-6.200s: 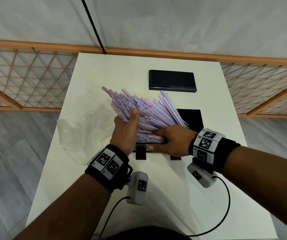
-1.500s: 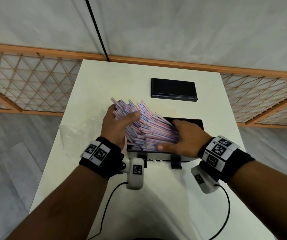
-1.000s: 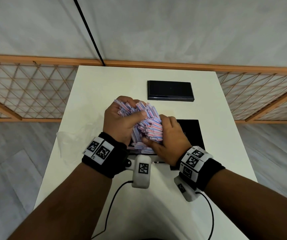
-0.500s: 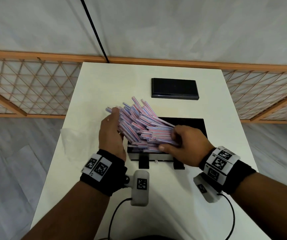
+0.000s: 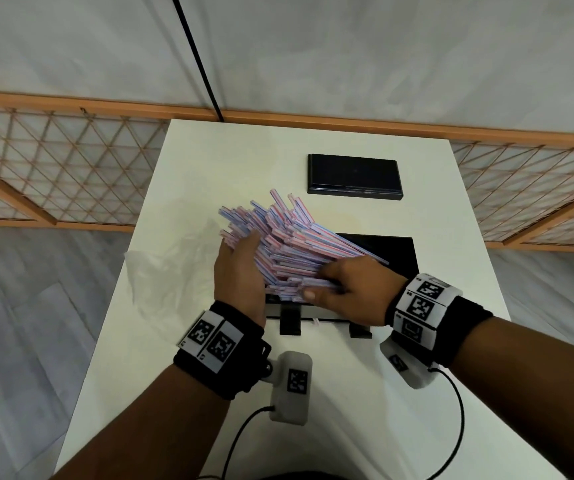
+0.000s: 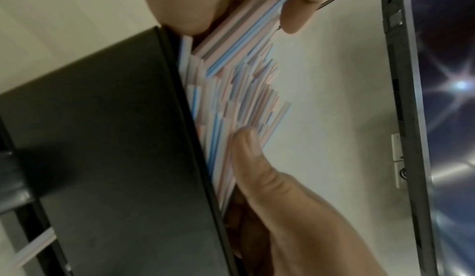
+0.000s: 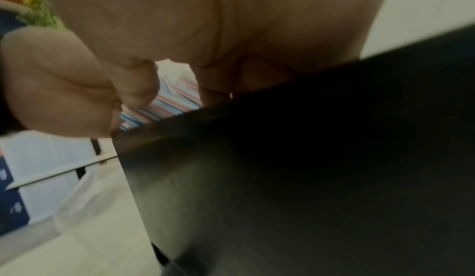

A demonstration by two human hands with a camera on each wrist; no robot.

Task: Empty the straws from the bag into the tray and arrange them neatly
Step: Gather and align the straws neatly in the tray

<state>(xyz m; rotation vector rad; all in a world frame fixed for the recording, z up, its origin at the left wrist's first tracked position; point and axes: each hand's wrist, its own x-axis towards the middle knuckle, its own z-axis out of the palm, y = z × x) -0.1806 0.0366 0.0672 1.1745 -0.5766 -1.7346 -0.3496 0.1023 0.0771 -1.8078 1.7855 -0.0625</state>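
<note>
A thick bundle of pink, blue and white striped straws [image 5: 296, 244] lies slanted over the left end of the black tray [image 5: 399, 252], its far ends fanned out up and to the left. My left hand [image 5: 240, 258] holds the bundle from its left side, thumb on top. In the left wrist view that thumb [image 6: 246, 152] presses the straws [image 6: 239, 89] beside the tray wall [image 6: 115, 138]. My right hand [image 5: 327, 282] grips the straws' near right ends, fingers curled over them and thumb below. The right wrist view shows straws [image 7: 174, 99] between palm and tray [image 7: 282, 158].
The crumpled clear plastic bag [image 5: 171, 271] lies flat on the white table [image 5: 230, 161] left of the tray. A black lid [image 5: 354, 174] sits farther back. One loose straw [image 5: 315, 320] lies by the tray's front feet. Wooden lattice rails flank the table.
A second ago both hands squeezed the bundle together in a tight clump. Since then it has been laid down slanting and fanned out, with the hands spread apart to its two sides.
</note>
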